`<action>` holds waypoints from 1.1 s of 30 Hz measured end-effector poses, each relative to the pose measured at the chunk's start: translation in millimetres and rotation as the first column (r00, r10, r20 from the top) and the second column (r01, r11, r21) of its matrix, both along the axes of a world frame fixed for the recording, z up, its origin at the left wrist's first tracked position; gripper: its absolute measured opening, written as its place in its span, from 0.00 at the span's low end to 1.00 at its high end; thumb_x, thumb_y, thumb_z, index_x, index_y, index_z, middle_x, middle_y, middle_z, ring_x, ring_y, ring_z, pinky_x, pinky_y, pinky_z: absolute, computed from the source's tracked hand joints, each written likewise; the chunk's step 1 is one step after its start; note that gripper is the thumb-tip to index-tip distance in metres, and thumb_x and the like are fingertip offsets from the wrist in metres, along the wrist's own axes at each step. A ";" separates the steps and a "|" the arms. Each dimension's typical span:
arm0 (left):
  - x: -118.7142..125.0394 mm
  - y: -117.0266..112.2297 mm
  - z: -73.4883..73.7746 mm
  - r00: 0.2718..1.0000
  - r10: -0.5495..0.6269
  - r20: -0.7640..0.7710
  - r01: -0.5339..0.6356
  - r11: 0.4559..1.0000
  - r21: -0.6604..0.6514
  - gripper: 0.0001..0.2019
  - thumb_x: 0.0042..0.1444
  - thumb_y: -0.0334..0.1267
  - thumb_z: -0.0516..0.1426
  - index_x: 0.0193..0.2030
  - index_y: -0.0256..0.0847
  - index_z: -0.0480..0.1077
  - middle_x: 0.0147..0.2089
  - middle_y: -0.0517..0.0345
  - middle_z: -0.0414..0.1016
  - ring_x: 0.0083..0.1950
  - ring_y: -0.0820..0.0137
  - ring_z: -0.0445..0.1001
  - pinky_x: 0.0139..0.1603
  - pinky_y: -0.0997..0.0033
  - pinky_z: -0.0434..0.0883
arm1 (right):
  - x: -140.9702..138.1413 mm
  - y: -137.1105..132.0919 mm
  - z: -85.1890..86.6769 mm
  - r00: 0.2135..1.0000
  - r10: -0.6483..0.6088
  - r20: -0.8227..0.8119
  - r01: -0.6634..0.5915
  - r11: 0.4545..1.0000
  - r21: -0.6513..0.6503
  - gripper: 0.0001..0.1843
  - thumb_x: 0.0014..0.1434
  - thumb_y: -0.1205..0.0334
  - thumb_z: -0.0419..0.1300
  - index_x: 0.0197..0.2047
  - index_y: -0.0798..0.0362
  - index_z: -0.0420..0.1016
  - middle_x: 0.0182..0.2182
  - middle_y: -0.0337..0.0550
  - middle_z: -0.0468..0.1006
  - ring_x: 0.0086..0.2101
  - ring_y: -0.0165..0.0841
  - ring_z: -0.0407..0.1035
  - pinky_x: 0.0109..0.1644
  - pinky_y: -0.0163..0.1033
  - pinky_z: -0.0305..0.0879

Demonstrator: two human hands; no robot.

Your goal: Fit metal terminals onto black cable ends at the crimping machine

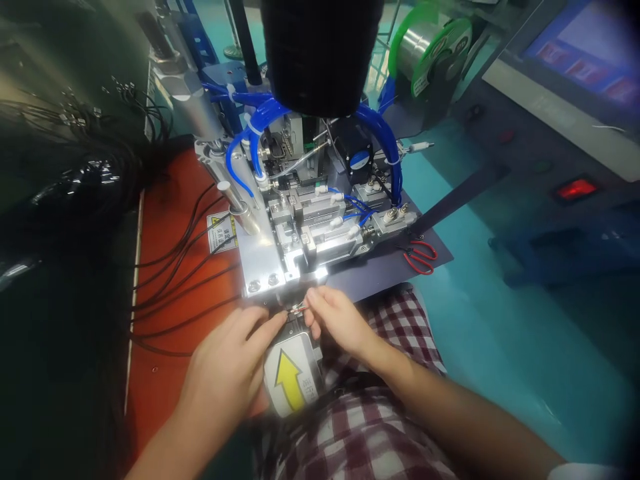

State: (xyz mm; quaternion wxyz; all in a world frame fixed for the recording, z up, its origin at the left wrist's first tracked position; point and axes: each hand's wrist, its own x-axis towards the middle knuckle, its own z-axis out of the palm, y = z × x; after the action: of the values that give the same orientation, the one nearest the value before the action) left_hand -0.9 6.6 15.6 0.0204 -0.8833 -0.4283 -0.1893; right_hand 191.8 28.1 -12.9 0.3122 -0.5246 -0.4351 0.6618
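Note:
At the near end of a metal machine [330,230], both hands meet over a small fixture [291,330]. My right hand [337,320] is closed in a pinch on a thin reddish wire [300,309]. From the other side my left hand [233,357] reaches in, with its thumb and bent index finger drawn together at the same spot. What those fingers hold is too small and partly hidden. Just below the fixture, toward my body, sits a white plate with a yellow arrow [287,377].
Several black cables [180,287] cross the orange surface [165,387] at left. Red-handled cutters [421,259] lie on the dark plate at right. Blue air tubes [387,137] arch over the machine. A wire spool [425,50] and a control panel [550,127] stand behind, right.

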 end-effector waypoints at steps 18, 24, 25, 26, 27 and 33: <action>-0.2 -3.8 -4.2 1.000 0.009 0.023 -0.009 1.000 -0.013 0.15 0.66 0.26 0.47 0.49 0.34 0.74 0.39 0.51 0.71 0.36 0.67 0.74 0.29 0.73 0.71 | -7.5 -6.0 -14.9 0.990 -0.114 0.079 0.103 0.986 0.131 0.18 0.65 0.50 0.50 0.27 0.49 0.59 0.20 0.31 0.60 0.22 0.28 0.54 0.29 0.37 0.52; 0.6 -3.0 -4.5 1.000 0.006 -0.017 -0.006 1.000 -0.004 0.16 0.67 0.28 0.46 0.48 0.35 0.74 0.39 0.51 0.71 0.35 0.68 0.73 0.26 0.74 0.67 | 0.2 -10.8 -14.7 0.994 -0.108 -0.034 0.111 0.988 0.106 0.15 0.66 0.51 0.50 0.32 0.51 0.65 0.24 0.33 0.66 0.22 0.27 0.57 0.28 0.36 0.54; 0.5 -2.6 -4.3 1.000 0.008 -0.018 -0.008 1.000 -0.001 0.16 0.67 0.28 0.46 0.48 0.35 0.74 0.39 0.51 0.71 0.35 0.68 0.73 0.26 0.74 0.67 | -0.3 -12.5 -14.0 0.994 -0.106 -0.034 0.109 0.986 0.129 0.14 0.66 0.52 0.52 0.32 0.51 0.65 0.24 0.33 0.66 0.23 0.27 0.57 0.29 0.36 0.54; 0.3 -2.3 -4.2 1.000 0.008 -0.019 -0.008 1.000 -0.001 0.16 0.67 0.28 0.46 0.49 0.35 0.74 0.39 0.51 0.71 0.35 0.68 0.73 0.26 0.74 0.67 | -1.2 -14.0 -13.5 0.994 -0.107 -0.034 0.111 0.983 0.148 0.13 0.65 0.53 0.54 0.31 0.51 0.65 0.23 0.32 0.65 0.24 0.27 0.57 0.29 0.35 0.54; 0.2 -2.1 -4.1 1.000 0.006 -0.021 -0.006 1.000 -0.002 0.16 0.66 0.27 0.46 0.49 0.35 0.74 0.39 0.51 0.71 0.35 0.68 0.73 0.26 0.74 0.67 | -2.3 -15.2 -13.1 0.993 -0.109 -0.036 0.114 0.980 0.161 0.12 0.64 0.54 0.56 0.31 0.51 0.65 0.23 0.32 0.64 0.24 0.27 0.57 0.29 0.35 0.54; -0.6 -3.0 -5.1 1.000 0.019 -0.019 -0.019 1.000 -0.005 0.15 0.67 0.28 0.46 0.49 0.35 0.74 0.39 0.52 0.70 0.36 0.68 0.73 0.27 0.74 0.67 | -4.4 -14.0 -11.5 0.984 -0.134 -0.118 0.140 0.989 0.042 0.12 0.61 0.54 0.58 0.30 0.51 0.63 0.22 0.31 0.64 0.21 0.25 0.55 0.26 0.34 0.51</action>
State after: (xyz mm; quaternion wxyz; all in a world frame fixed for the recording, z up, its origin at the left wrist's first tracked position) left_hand -1.5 3.5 10.5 0.0241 -0.8811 -0.4370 -0.1795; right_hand 187.3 14.2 -24.4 0.3948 -0.5063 -0.3957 0.6567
